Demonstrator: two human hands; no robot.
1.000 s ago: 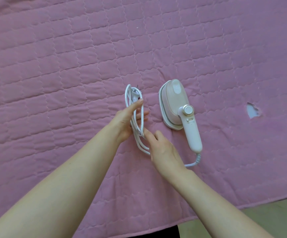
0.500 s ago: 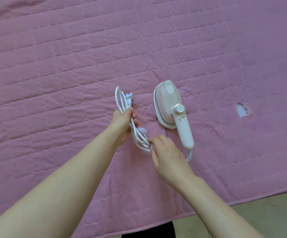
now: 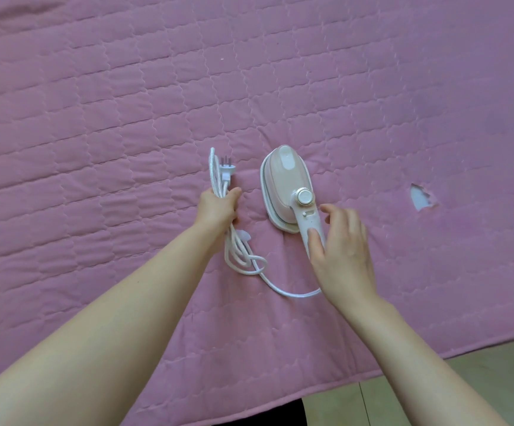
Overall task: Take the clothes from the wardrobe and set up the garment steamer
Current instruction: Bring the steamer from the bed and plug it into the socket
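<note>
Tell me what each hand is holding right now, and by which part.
The left hand grips the bundled white power cord around its middle, below the plug. The right hand only reaches over the pink-and-white handheld garment steamer's handle, not yet gripping.

A bed under a pink quilted cover is carrying everything. A steamer is lying flat near the middle, handle toward the near edge. Its white cord is trailing in loops on the cover just left of it. A tear is showing white to the right.
</note>
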